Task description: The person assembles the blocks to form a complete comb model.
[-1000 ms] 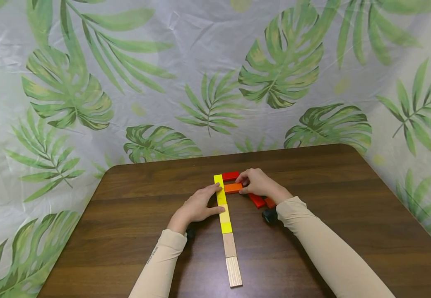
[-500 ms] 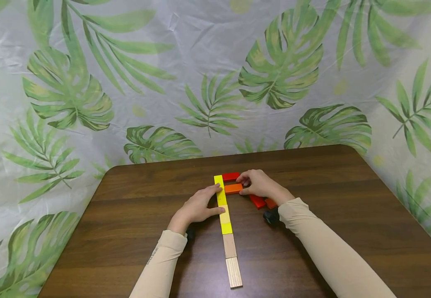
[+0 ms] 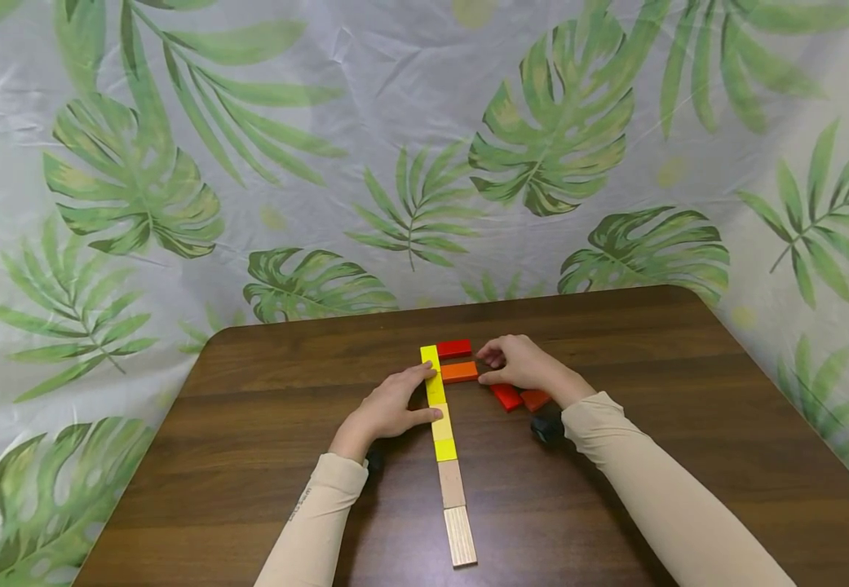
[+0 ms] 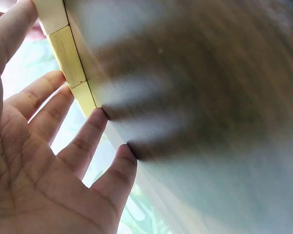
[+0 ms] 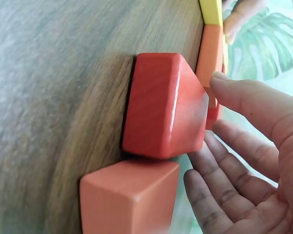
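A straight row of yellow blocks (image 3: 445, 449) and plain wooden blocks (image 3: 451, 484) runs down the table. My left hand (image 3: 389, 403) rests along its left side, fingers spread and their tips touching the upper yellow blocks. On the row's right side, a red block (image 3: 454, 349) and an orange block (image 3: 458, 372) extend sideways, parallel with a gap between them. Just right of the orange block is my right hand (image 3: 525, 364), holding nothing, fingers loosely bent. Below it lie another red block (image 5: 154, 105) and an orange-red block (image 5: 129, 197), seen close up in the right wrist view.
The brown wooden table (image 3: 263, 489) has its far edge near a leaf-patterned curtain (image 3: 409, 163). A striped wooden block (image 3: 460, 536) ends the row at the near side. A dark device (image 3: 546, 428) sits under the right wrist.
My right hand has let go of the orange block's right end and moved slightly right. The orange block stays against the row. My left hand has not moved.
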`<state>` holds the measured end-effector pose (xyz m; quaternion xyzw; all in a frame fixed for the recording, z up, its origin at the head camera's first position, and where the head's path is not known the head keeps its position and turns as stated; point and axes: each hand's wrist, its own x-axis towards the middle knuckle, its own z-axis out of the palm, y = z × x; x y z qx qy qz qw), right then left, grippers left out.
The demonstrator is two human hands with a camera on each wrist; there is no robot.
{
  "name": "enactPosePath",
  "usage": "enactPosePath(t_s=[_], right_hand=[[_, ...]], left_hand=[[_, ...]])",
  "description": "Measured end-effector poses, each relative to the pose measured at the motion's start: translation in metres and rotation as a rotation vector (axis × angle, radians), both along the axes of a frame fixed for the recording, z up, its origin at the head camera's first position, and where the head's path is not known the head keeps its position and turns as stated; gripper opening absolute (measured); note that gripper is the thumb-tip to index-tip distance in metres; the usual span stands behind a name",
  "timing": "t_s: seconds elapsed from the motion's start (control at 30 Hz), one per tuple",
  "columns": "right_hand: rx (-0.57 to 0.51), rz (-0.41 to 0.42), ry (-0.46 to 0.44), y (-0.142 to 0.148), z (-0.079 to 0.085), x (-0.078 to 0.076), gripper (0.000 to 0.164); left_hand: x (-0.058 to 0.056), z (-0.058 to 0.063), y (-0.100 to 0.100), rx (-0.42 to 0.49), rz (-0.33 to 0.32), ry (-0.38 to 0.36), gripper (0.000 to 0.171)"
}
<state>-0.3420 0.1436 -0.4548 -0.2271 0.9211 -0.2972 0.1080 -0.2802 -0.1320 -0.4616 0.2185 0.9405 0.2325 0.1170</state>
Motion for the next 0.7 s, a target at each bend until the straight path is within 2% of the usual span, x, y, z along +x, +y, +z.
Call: enactPosePath(t_s=[0.37,0.7], right_hand=[[0.013,0.002,0.023,0.014,0.001,0.005,0.044],[0.038,0.021,0.040,0.026,0.004,0.020,0.045]], left_hand=[[0.000,-0.001,-0.001,-0.010,-0.003,-0.001,0.077],[0.000,-0.001,-0.001,0.001,-0.012,0.008,0.076]])
